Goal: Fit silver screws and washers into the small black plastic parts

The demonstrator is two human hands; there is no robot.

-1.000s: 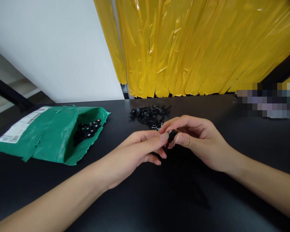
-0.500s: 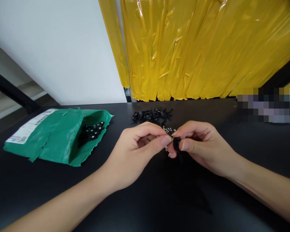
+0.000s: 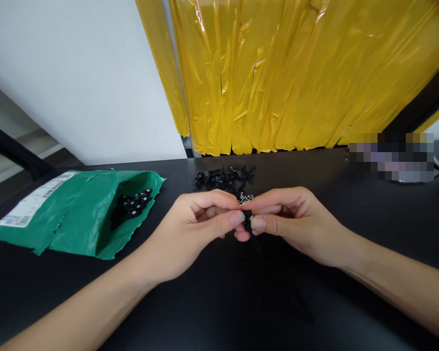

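Observation:
A small black part (image 3: 248,220) is held up between my two hands, above the dark tabletop. My right hand (image 3: 296,224) pinches it from the right between thumb and fingers. From the other side, my left hand (image 3: 201,229) has its thumb and index fingertip closed against the part's left edge. A light glint shows beside the right thumb, too small to name. Just behind the fingertips lie several small silver screws (image 3: 246,198), partly covered by the hands. Farther back is a heap of small black pieces (image 3: 223,178).
To the left, a green plastic mailer bag (image 3: 76,214) gapes open, with black pieces (image 3: 135,204) inside. Yellow plastic strips (image 3: 259,78) and a white panel (image 3: 95,83) stand behind the black table (image 3: 205,312). A blurred-out object (image 3: 391,158) sits at the back right.
My hands have drawn closer together, and the left fingertips now meet the black part. The whole view has shifted slightly; the bag and heaps appear a little farther left.

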